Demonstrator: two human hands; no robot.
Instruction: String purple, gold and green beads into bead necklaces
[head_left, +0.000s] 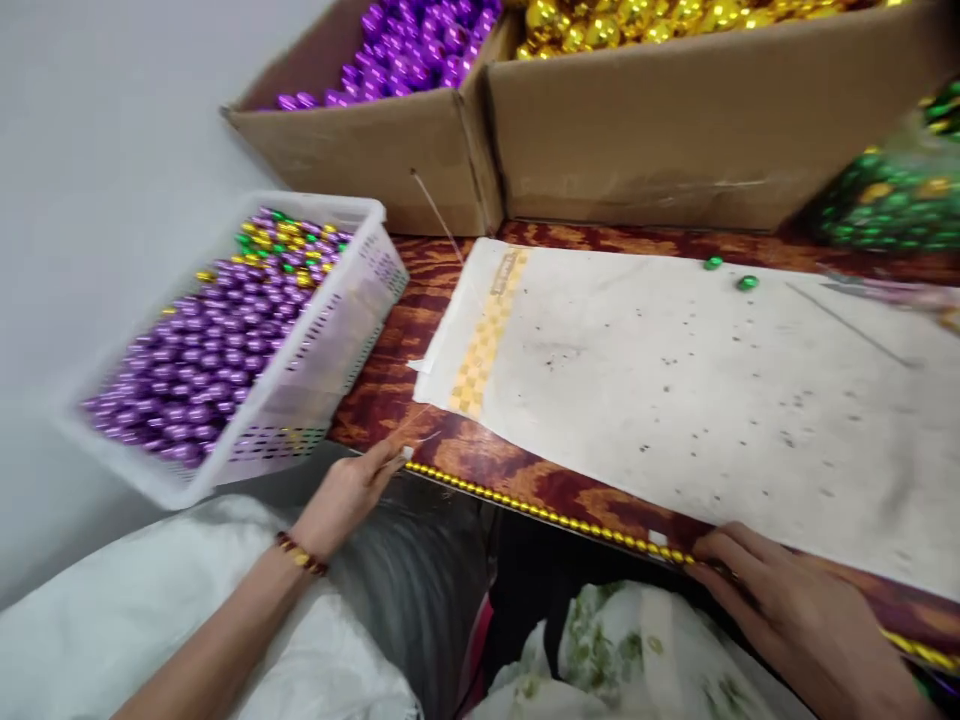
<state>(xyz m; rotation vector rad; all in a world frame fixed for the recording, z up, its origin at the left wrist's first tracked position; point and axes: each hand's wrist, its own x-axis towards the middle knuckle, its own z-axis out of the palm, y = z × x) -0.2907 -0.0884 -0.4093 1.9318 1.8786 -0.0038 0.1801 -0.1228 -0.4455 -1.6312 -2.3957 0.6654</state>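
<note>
A strand of small gold beads (540,513) lies straight along the front edge of the table. My left hand (341,500) is closed at the strand's left end, its fingers pinched by a small white tab (407,454). A thin pale thread shows beside those fingertips; the exact grip is partly hidden. My right hand (787,605) rests at the table edge on the right, thumb and fingers closed on the strand near a second white tab (658,538). Beyond this hand, more gold beads emerge at the lower right.
A white plastic basket (330,330) of purple, gold and green beads stands left. Cardboard boxes (637,140) with larger purple and gold beads line the back. A white cloth (600,340) bears two green beads (747,283) and a long needle (847,322). Bagged green beads (892,205) sit right.
</note>
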